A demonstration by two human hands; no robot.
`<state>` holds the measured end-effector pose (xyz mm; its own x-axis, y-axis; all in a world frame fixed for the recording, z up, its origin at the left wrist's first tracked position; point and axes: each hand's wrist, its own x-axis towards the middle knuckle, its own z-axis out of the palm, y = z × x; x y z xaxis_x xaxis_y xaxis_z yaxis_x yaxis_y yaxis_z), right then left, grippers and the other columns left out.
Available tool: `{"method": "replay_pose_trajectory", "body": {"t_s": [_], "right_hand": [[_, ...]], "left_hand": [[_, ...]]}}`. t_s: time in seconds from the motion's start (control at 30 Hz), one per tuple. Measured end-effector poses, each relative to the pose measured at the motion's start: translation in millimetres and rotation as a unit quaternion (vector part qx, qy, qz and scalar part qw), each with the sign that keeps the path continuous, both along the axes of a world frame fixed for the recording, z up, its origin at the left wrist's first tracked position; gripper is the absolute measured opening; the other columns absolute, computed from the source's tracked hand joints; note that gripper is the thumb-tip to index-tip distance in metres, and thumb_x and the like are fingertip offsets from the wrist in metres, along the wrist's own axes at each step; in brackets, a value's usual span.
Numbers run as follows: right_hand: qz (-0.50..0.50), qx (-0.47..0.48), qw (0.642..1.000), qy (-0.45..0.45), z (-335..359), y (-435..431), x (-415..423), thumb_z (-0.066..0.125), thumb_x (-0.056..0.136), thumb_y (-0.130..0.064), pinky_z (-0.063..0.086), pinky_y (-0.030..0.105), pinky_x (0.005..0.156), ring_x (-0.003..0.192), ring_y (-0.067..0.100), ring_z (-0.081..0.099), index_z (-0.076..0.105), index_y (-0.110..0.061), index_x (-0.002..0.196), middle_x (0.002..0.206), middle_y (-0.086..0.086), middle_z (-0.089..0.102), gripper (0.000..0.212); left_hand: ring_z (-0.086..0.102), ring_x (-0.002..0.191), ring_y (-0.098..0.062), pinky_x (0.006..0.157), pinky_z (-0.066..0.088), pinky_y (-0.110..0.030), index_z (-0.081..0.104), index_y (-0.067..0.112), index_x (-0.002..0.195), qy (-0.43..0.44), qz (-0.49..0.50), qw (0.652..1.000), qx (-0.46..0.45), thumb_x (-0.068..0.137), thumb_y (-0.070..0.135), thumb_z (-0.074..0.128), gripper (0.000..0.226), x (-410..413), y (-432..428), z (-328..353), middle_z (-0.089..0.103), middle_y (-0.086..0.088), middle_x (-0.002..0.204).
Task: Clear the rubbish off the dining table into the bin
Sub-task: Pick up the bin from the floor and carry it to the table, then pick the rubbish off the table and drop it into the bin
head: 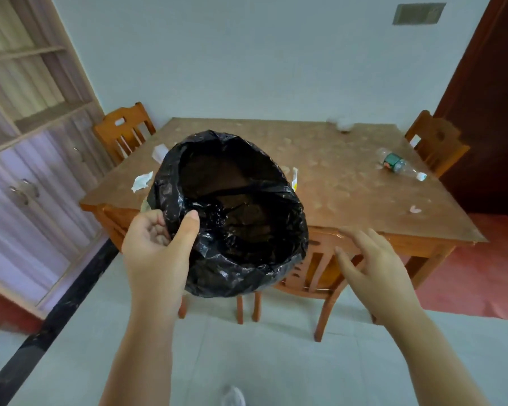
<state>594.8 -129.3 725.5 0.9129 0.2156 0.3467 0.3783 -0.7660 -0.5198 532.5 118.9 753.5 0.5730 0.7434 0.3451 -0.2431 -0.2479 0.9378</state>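
My left hand (159, 247) grips the near left rim of a bin lined with a black bag (232, 218), held up in front of the wooden dining table (349, 177) with its mouth facing me. My right hand (373, 265) hovers open, fingers spread, to the right of the bin and holds nothing. On the table lie a plastic bottle with a green label (401, 164) at the right, a crumpled white paper (142, 181) and a white cup (160, 152) at the left, a yellow-white wrapper (294, 178) beside the bin, a white wad (342, 126) at the far edge and a small pale scrap (415, 209).
Wooden chairs stand at the table's left (123, 130), right (436, 142) and near side (314, 276), the near one partly behind the bin. A cabinet (33, 159) lines the left wall. A dark door (493, 112) is at the right. Grey floor lies below me.
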Motion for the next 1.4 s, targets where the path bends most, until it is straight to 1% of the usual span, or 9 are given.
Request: {"method": "replay_pose_trajectory", "body": {"t_s": [0.23, 0.4, 0.57, 0.7, 0.9, 0.97, 1.13, 1.27, 1.4], "right_hand": [[-0.04, -0.025, 0.999, 0.001, 5, 44, 109, 0.053, 0.086, -0.024, 0.033, 0.024, 0.087, 0.112, 0.018, 0.047, 0.052, -0.018, 0.12, 0.116, 0.0, 0.057, 0.034], [-0.057, -0.025, 0.998, 0.011, -11, 76, 175, 0.054, 0.085, -0.024, 0.039, 0.026, 0.08, 0.099, 0.016, 0.051, 0.054, -0.018, 0.117, 0.108, 0.0, 0.058, 0.032], [-0.07, -0.024, 0.995, 0.07, -43, 82, 233, 0.054, 0.085, -0.026, 0.041, 0.029, 0.083, 0.102, 0.018, 0.051, 0.054, -0.021, 0.116, 0.112, -0.001, 0.057, 0.032], [-0.068, -0.015, 0.993, 0.093, -64, 79, 296, 0.055, 0.085, -0.027, 0.044, 0.031, 0.075, 0.086, 0.022, 0.055, 0.055, -0.019, 0.115, 0.107, 0.002, 0.058, 0.031], [-0.054, 0.008, 0.985, 0.165, -114, 82, 384, 0.055, 0.084, -0.022, 0.046, 0.035, 0.077, 0.101, 0.025, 0.054, 0.056, -0.016, 0.113, 0.112, 0.005, 0.057, 0.03], [-0.059, 0.021, 0.978, 0.197, -138, 83, 405, 0.055, 0.084, -0.022, 0.045, 0.033, 0.073, 0.098, 0.024, 0.055, 0.056, -0.016, 0.113, 0.11, 0.006, 0.057, 0.029], [-0.093, 0.047, 0.952, 0.287, -190, 94, 435, 0.056, 0.082, -0.027, 0.039, 0.03, 0.067, 0.09, 0.022, 0.055, 0.057, -0.015, 0.106, 0.1, 0.003, 0.058, 0.027], [-0.133, 0.064, 0.941, 0.304, -213, 106, 446, 0.063, 0.078, -0.033, 0.038, 0.031, 0.061, 0.078, 0.018, 0.05, 0.055, -0.014, 0.093, 0.086, -0.001, 0.054, 0.026], [-0.156, 0.07, 0.935, 0.312, -226, 115, 450, 0.063, 0.078, -0.028, 0.041, 0.033, 0.059, 0.075, 0.021, 0.051, 0.052, -0.012, 0.083, 0.084, 0.001, 0.053, 0.02]], "left_hand": [[0.044, 0.053, -0.001, 0.051, 0.042, -0.013, 0.05, 0.023, 0.073, -0.033, -0.031, 0.998, 0.041, 0.067, 0.041, 0.067, 0.025, 128, 41, 15, 0.049, 0.006, 0.064], [0.047, 0.053, 0.001, 0.05, 0.041, -0.01, 0.05, 0.027, 0.073, -0.019, -0.053, 0.996, 0.067, 0.077, 0.025, 0.069, 0.02, 209, 65, 6, 0.051, 0.007, 0.064], [0.048, 0.053, 0.002, 0.051, 0.041, -0.009, 0.05, 0.024, 0.075, 0.025, -0.051, 0.996, 0.063, 0.077, 0.028, 0.068, 0.018, 273, 73, -12, 0.053, 0.006, 0.066], [0.049, 0.054, 0.005, 0.05, 0.04, -0.008, 0.05, 0.027, 0.075, 0.051, -0.051, 0.996, 0.06, 0.077, 0.028, 0.068, 0.018, 320, 76, -26, 0.051, 0.007, 0.066], [0.053, 0.058, 0.001, 0.051, 0.042, -0.011, 0.053, 0.024, 0.077, 0.118, -0.022, 0.99, 0.074, 0.079, 0.034, 0.066, 0.017, 380, 73, -42, 0.056, 0.004, 0.069], [0.056, 0.064, -0.003, 0.057, 0.046, -0.016, 0.056, 0.022, 0.082, 0.139, -0.003, 0.987, 0.077, 0.078, 0.039, 0.066, 0.02, 395, 72, -50, 0.06, 0.002, 0.074], [0.056, 0.064, 0.004, 0.054, 0.042, -0.007, 0.054, 0.025, 0.078, 0.169, 0.018, 0.983, 0.071, 0.078, 0.032, 0.068, 0.015, 417, 70, -66, 0.059, 0.005, 0.073], [0.057, 0.066, -0.006, 0.057, 0.045, -0.015, 0.053, 0.027, 0.077, 0.198, 0.032, 0.976, 0.083, 0.078, 0.034, 0.068, 0.017, 431, 73, -76, 0.06, 0.003, 0.073], [0.056, 0.063, 0.003, 0.054, 0.043, -0.008, 0.052, 0.029, 0.071, 0.197, 0.013, 0.977, 0.08, 0.077, 0.029, 0.069, 0.018, 438, 74, -81, 0.059, 0.009, 0.066]]}}
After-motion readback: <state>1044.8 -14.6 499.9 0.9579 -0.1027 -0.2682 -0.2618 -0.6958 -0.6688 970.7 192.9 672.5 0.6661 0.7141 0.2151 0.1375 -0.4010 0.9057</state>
